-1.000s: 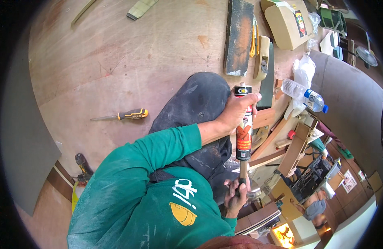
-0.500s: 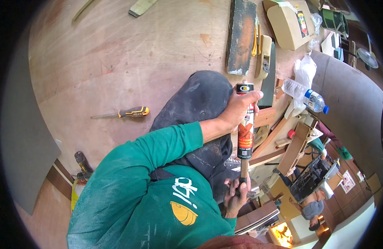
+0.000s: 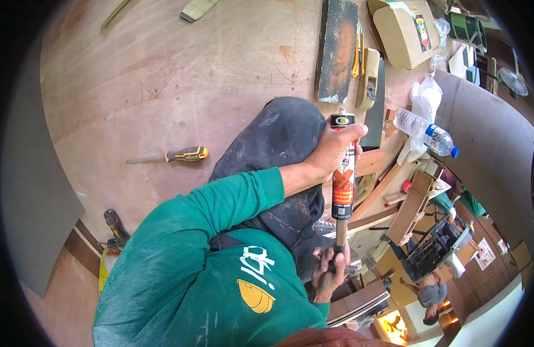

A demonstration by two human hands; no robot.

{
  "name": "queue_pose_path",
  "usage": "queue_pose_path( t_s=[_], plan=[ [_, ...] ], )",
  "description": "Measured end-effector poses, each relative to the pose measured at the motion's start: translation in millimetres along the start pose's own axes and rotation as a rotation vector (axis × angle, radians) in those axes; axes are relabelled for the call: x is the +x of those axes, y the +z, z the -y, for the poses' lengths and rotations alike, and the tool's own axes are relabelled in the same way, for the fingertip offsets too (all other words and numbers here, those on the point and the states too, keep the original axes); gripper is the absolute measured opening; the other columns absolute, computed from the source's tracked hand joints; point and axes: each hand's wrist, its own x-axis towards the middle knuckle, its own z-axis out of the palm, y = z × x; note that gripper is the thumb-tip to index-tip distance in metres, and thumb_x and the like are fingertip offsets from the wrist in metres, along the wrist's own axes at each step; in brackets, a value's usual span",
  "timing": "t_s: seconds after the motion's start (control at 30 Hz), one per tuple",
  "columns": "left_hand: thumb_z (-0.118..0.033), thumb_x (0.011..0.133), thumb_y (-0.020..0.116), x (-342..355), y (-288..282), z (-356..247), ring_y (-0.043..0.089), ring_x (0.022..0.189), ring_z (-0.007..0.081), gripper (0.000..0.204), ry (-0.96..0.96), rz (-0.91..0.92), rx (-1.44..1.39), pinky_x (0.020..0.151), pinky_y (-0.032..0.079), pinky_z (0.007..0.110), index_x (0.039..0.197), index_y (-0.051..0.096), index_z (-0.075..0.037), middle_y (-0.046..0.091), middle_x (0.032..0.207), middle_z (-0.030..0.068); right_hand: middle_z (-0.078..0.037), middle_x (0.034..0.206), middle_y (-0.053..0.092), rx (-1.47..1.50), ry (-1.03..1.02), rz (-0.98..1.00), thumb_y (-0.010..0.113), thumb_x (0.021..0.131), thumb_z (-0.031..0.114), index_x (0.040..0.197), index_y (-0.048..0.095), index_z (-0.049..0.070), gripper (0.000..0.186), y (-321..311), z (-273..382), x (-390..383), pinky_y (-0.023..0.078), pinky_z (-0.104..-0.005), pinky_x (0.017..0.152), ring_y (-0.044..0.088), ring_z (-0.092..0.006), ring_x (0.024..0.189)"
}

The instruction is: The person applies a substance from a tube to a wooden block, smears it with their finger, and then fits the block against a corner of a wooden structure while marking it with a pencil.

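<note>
Closest in, the person's right hand (image 3: 329,279) is closed around the lower part of a tool with a wooden handle (image 3: 341,232); it looks like a hammer, though the fingers hide much of its head end. The handle runs up to the bottom of a black, white and red tube (image 3: 343,188); whether it sits inside the tube or only presses against it, I cannot tell. The left hand (image 3: 335,146) wraps the upper part of the tube, thumb across the front. The tube stands in front of the bent knee (image 3: 287,133), its tip pointing away from the body.

The step in hand looks like pushing on the bottom of the tube with the handle, as a plunger. The next move seems to call for a firm left grip and a straight right-hand push, with handle and tube in line; a tilt could make the handle slip.

Farther out, a hand tool (image 3: 167,156) with a yellow-and-black grip lies on the wooden surface (image 3: 116,115), left of the knee. Past the tube's tip are a dark, worn board (image 3: 337,52) and a wooden plane (image 3: 368,79). A plastic bottle (image 3: 427,133) lies to the right. Well beyond, another person (image 3: 431,294) in a grey shirt shows.
</note>
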Motion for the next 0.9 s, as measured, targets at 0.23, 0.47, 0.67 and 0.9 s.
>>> queue_pose_path(
  t_s=[0.23,0.47,0.67,0.9],
  plan=[
    [-0.03,0.094,0.077,0.2,-0.5,-0.7,0.065,0.058,0.0124,0.023,-0.003,-0.001,-0.014,0.055,0.054,0.029,0.089,0.063,-0.012,0.065,0.069,0.0018,-0.001,0.079,0.052,0.028,0.003,-0.022,0.07,0.099,0.032,0.149,0.047,-0.013,0.07,1.9,1.5,1.9,0.058,-0.0421,0.082,0.043,-0.0064,0.056],
    [-0.027,0.093,0.075,-1.7,4.5,-2.2,0.064,0.058,0.0128,0.023,-0.011,-0.035,-0.002,0.055,0.053,0.03,0.085,0.063,-0.01,0.062,0.067,0.0018,-0.002,0.08,0.052,0.051,0.006,-0.011,0.069,0.1,0.03,0.149,0.047,-0.012,0.068,-2.1,0.2,2.4,0.058,-0.0427,0.083,0.043,-0.0067,0.056],
    [-0.03,0.096,0.077,4.1,-2.7,2.3,0.066,0.058,0.0132,0.024,-0.005,0.025,0.0,0.057,0.057,0.029,0.091,0.061,-0.012,0.066,0.07,0.0023,-0.002,0.08,0.052,0.047,0.006,-0.002,0.068,0.101,0.03,0.148,0.047,-0.012,0.067,-1.5,1.1,5.2,0.058,-0.0425,0.083,0.042,-0.0066,0.055],
    [-0.03,0.094,0.078,3.1,-0.6,0.4,0.066,0.058,0.0133,0.025,0.017,0.019,0.009,0.057,0.057,0.03,0.09,0.061,-0.012,0.065,0.071,0.0015,-0.002,0.081,0.05,0.064,0.006,-0.005,0.066,0.102,0.029,0.15,0.045,-0.012,0.067,-0.6,-0.3,4.9,0.058,-0.0403,0.082,0.041,-0.0058,0.054]
  ],
)
